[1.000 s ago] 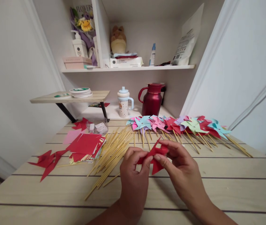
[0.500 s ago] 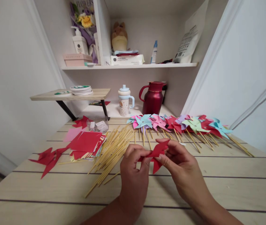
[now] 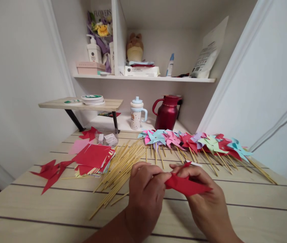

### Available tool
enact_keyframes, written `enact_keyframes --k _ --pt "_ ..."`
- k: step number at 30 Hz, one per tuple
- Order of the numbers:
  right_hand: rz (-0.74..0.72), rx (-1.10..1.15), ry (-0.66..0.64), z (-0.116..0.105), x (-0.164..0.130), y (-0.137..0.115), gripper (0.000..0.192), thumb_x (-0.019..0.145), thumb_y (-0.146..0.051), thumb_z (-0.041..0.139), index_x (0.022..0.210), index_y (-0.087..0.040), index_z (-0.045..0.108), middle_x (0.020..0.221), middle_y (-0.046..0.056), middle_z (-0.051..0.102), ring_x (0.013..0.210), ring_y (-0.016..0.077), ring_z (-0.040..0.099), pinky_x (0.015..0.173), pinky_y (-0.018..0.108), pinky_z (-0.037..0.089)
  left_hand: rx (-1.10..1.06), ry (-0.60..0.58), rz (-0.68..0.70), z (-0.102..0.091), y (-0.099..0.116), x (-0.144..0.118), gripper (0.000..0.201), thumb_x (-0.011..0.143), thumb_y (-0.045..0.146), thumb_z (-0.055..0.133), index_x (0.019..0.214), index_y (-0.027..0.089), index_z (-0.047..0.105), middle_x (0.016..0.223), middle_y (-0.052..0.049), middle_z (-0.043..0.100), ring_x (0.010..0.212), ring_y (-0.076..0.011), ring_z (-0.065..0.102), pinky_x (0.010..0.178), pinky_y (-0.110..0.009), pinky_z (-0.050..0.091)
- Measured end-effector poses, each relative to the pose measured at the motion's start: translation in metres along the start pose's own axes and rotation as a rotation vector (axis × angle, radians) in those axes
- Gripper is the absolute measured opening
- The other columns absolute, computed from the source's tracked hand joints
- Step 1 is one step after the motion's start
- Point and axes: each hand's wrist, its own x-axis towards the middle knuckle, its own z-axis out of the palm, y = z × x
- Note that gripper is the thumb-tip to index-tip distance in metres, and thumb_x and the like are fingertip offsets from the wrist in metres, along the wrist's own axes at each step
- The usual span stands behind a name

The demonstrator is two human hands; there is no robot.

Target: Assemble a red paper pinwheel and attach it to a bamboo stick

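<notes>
Between my two hands is a red paper pinwheel piece [image 3: 187, 184], held just above the table. My left hand [image 3: 145, 192] pinches its left edge with closed fingers. My right hand [image 3: 204, 192] grips it from behind and below, with fingers partly covered by the red paper. To the left of my left hand lies a loose pile of thin wooden sticks [image 3: 120, 168]. Beyond my hands, a row of finished paper pinwheels [image 3: 157, 137] in blue, pink, red, purple and green rests on the table, their sticks pointing toward me.
Left of the sticks is a stack of coloured paper squares [image 3: 92, 156], beside red cut paper [image 3: 51, 172] and a small clear bag [image 3: 109, 139]. Behind stand a cup [image 3: 136, 116], a dark red jug [image 3: 167, 114] and a small raised shelf [image 3: 110, 105] with white discs.
The red paper has been turned, so a broader flap now spreads over my right hand. My right hand has rotated with it. The view has tilted slightly upward.
</notes>
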Motion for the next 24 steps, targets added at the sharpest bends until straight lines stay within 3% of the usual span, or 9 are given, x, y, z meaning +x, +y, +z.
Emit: enact_keyframes --k 6,13,19,24 --pt "-0.109 -0.023 0.000 0.000 0.002 -0.008 0.012 0.083 -0.014 0.068 0.084 -0.026 0.067 0.080 -0.002 0.073 0.076 0.0125 0.073 0.071 0.016 0.058 0.032 0.005 0.010 -0.001 0.000 0.000 0.026 0.084 -0.003 0.059 0.097 0.017 0.069 0.088 -0.004 0.064 0.085 -0.0158 0.059 0.085 -0.032 0.051" --pt "-0.130 -0.104 0.016 -0.003 -0.002 -0.004 0.014 0.083 -0.012 0.068 0.086 -0.026 0.068 0.083 -0.002 0.075 0.079 0.0137 0.075 0.070 0.017 0.060 0.032 -0.005 -0.007 0.000 0.000 -0.003 0.026 0.084 -0.003 0.058 0.099 0.016 0.068 0.090 -0.006 0.065 0.086 -0.0170 0.060 0.081 -0.032 0.052" --pt "-0.086 -0.217 0.063 -0.007 -0.008 0.006 0.025 0.085 -0.017 0.069 0.107 -0.029 0.070 0.102 0.003 0.078 0.089 0.0162 0.076 0.076 0.021 0.061 0.034 0.021 0.054 0.003 -0.004 -0.007 0.032 0.085 -0.001 0.060 0.114 0.013 0.060 0.097 -0.009 0.071 0.091 -0.0196 0.065 0.085 -0.036 0.054" --pt "-0.173 -0.219 0.025 -0.005 -0.003 -0.002 0.019 0.082 -0.012 0.068 0.091 -0.028 0.071 0.086 -0.003 0.079 0.082 0.0131 0.076 0.079 0.017 0.059 0.029 0.043 0.088 0.002 -0.001 0.000 0.024 0.084 -0.003 0.056 0.097 0.016 0.062 0.086 -0.004 0.070 0.079 -0.0150 0.065 0.075 -0.031 0.053"
